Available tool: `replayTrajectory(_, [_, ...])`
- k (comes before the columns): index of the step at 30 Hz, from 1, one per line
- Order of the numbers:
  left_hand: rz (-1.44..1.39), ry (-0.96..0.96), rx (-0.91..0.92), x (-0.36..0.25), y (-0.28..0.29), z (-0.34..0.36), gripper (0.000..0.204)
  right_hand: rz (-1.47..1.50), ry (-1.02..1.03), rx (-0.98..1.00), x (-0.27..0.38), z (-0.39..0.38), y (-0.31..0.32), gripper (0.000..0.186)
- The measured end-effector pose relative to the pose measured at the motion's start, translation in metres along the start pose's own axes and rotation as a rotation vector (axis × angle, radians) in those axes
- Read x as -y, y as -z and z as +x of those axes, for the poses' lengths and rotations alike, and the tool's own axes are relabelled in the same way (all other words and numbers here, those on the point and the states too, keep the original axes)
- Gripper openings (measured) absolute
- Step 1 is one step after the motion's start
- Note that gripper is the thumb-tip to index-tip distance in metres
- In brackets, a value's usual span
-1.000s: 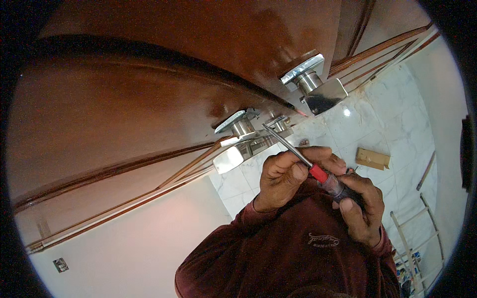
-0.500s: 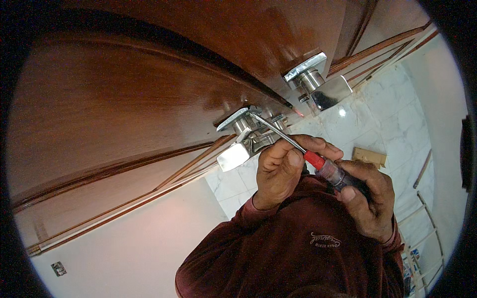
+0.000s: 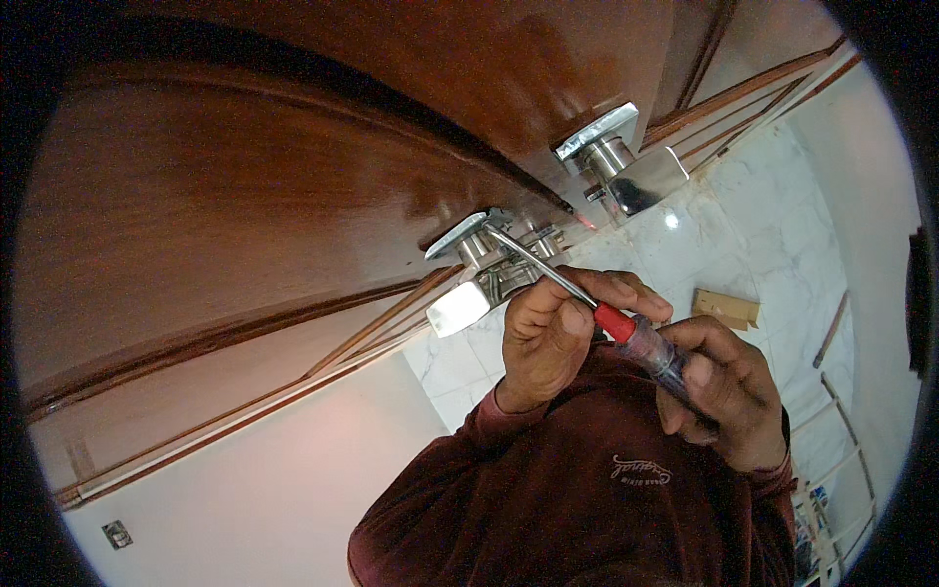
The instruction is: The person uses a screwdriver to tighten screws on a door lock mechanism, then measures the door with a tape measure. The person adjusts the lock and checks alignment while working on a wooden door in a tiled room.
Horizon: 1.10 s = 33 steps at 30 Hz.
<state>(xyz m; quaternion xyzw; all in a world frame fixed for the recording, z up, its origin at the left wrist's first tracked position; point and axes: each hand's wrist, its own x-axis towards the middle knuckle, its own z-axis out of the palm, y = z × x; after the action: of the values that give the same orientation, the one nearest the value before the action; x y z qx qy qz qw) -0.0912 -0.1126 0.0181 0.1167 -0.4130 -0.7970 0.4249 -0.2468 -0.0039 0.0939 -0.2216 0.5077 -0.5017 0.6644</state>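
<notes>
A screwdriver (image 3: 614, 322) with a red collar and a clear, dark-tinged handle slants between my hands. Its metal shaft runs up and left to the plate of a shiny door handle (image 3: 469, 238) on a brown wooden door (image 3: 245, 215). The tip meets that plate near its right end; the screw itself is too small to make out. My left hand (image 3: 550, 342) is closed about the shaft just ahead of the collar, thumb and fingers steadying it. Round the back part of the grip, the fingers of my right hand (image 3: 726, 391) are wrapped, thumb on top.
A second shiny door handle (image 3: 626, 171) sits on the neighbouring door panel, up and to the right. A small cardboard box (image 3: 726, 308) lies on the marble-look tiles. Pale metal rails (image 3: 846, 445) stand at lower right, and a wall socket (image 3: 116, 534) is at lower left.
My right hand has rolled around the screwdriver's grip, its thumb now higher and further over. My left hand stays nearly in place, and the tip remains at the handle's plate.
</notes>
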Motion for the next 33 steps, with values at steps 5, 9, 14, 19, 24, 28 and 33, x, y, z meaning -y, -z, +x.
replayTrajectory(5, [-0.117, 0.025, 0.067, 0.001, 0.005, 0.000, 0.032, 0.273, -0.237, 0.029, 0.003, -0.001, 0.004, 0.043])
replayTrajectory(9, [-0.111, 0.094, -0.003, -0.011, -0.006, -0.003, 0.030, -0.499, 0.514, -0.158, -0.010, 0.003, -0.006, 0.037])
replayTrajectory(14, [-0.175, 0.026, -0.041, -0.004, -0.007, -0.006, 0.028, -1.157, 0.880, -0.291, -0.018, -0.007, -0.018, 0.049])
replayTrajectory(19, [-0.216, -0.011, -0.050, 0.001, -0.012, -0.003, 0.029, -0.464, 0.499, -0.223, -0.006, -0.011, -0.016, 0.056])
replayTrajectory(24, [-0.228, 0.018, -0.056, -0.012, -0.021, 0.003, 0.029, -0.779, 0.465, -0.179, -0.019, -0.019, -0.010, 0.047])
replayTrajectory(28, [-0.064, 0.087, 0.021, -0.013, -0.012, 0.006, 0.037, -1.294, 0.897, -0.344, -0.024, -0.014, -0.009, 0.048])
replayTrajectory(33, [-0.163, 0.136, -0.056, -0.014, -0.018, 0.003, 0.037, -0.546, 0.544, -0.291, -0.019, -0.017, -0.012, 0.047])
